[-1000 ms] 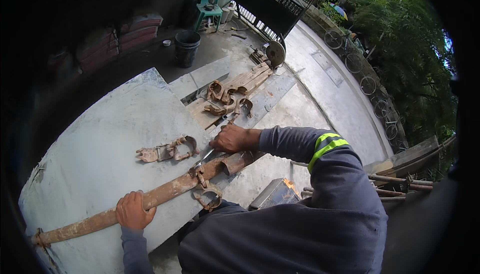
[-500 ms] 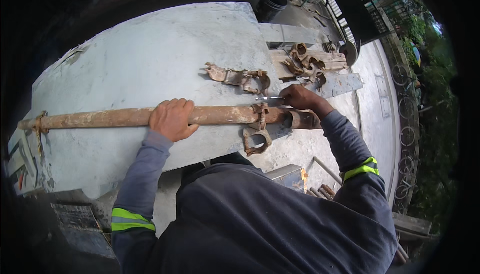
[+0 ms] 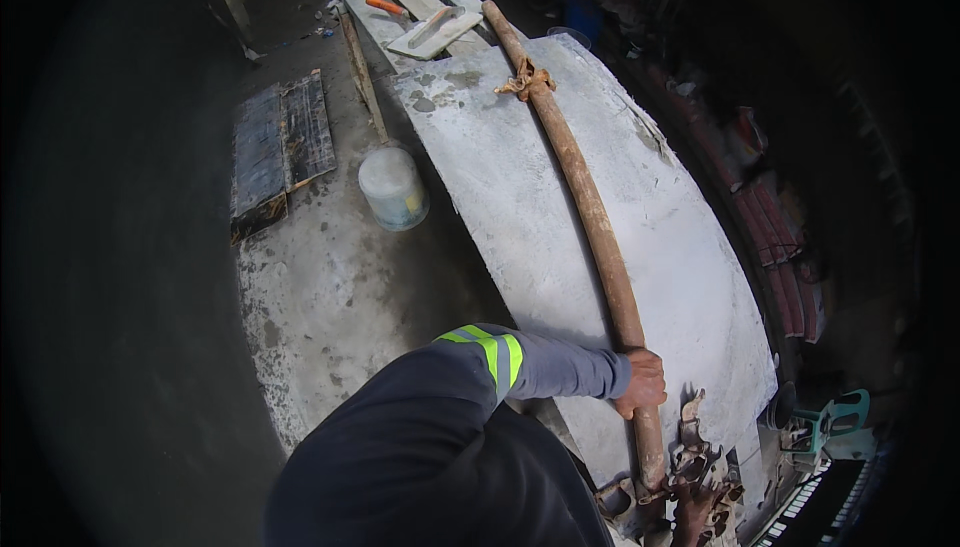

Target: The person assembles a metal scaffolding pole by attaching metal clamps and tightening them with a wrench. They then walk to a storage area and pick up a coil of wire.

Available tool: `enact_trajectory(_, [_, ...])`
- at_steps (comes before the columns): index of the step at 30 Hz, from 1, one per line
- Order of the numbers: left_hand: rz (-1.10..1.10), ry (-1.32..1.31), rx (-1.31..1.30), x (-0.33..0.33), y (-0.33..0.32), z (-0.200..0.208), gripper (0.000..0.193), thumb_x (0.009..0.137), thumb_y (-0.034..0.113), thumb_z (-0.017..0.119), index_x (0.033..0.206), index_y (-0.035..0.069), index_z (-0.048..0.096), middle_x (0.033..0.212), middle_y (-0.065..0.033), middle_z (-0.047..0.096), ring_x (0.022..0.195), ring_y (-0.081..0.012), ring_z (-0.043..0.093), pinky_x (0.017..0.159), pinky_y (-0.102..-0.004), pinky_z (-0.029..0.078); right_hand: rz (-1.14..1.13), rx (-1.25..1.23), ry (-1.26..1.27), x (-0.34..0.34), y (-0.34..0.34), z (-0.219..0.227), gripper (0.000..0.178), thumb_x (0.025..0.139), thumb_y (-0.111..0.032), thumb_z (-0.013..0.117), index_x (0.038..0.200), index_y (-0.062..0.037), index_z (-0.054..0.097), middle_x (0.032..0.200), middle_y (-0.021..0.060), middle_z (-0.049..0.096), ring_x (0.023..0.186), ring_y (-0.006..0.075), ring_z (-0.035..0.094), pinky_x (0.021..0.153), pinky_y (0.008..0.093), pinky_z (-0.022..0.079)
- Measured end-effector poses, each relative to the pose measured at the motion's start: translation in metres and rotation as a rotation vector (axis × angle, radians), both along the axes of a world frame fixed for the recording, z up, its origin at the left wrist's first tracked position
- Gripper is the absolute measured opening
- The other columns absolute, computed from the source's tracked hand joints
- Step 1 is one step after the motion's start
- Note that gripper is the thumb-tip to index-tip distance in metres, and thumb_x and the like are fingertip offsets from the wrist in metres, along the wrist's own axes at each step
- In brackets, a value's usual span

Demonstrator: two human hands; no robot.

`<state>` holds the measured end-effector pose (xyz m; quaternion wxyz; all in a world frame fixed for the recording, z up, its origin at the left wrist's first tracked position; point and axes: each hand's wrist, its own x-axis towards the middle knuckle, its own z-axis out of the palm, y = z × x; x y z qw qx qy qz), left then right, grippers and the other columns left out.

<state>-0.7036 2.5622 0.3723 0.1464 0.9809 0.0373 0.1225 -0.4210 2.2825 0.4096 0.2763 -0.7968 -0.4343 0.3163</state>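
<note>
The view has swung left: the pipe (image 3: 591,207), sideways half a second ago, now runs lengthwise up the view — far end leaning left, near end among rusty, curved clamps (image 3: 690,434). The left hand (image 3: 643,382) still wraps round it. Long, round and mottled rust-brown, it lies on a pale, stained board (image 3: 500,177). The right hand (image 3: 692,517) shows dimly below — its grip I cannot tell.

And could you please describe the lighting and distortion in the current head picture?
Head view: the rusty pipe bows under fisheye distortion, the pale board is brightly lit, the left hand shows clearly, and both sides darken toward black.
</note>
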Motion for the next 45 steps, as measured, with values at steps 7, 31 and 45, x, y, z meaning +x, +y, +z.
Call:
enact_trajectory(7, [0.027,0.011,0.008,0.006,0.000,-0.008,0.046,0.054,0.043,0.085,0.087,0.013,0.074,0.089,-0.0089,0.076,0.091,-0.0305,0.072,0.085,-0.0442,0.054,0.087,-0.122,-0.018,-0.017,0.025,0.032,0.032,0.094,-0.029,0.071,0.077,-0.0031,0.065,0.060,0.0039,0.059,0.052,0.0126,0.055,0.050,0.0319,0.044])
enact_trajectory(31, [0.008,0.058,-0.004,0.008,-0.002,-0.014,0.054,0.058,0.041,0.086,0.098,0.011,0.067,0.096,-0.0091,0.070,0.099,-0.0307,0.067,0.093,-0.0449,0.047,0.273,-0.430,0.028,-0.011,0.052,0.060,0.037,0.093,-0.038,0.072,0.078,-0.0043,0.070,0.060,0.0022,0.060,0.053,0.0115,0.055,0.048,0.0314,0.041])
enact_trajectory(45, [0.051,0.161,-0.001,0.005,-0.005,0.008,0.051,0.062,0.040,0.084,0.100,0.013,0.065,0.097,-0.0065,0.068,0.097,-0.0294,0.066,0.089,-0.0443,0.047,0.506,-0.272,0.046,0.022,0.038,0.029,0.038,0.094,-0.037,0.071,0.080,-0.0018,0.073,0.061,0.0030,0.062,0.059,0.0137,0.058,0.056,0.0335,0.044])
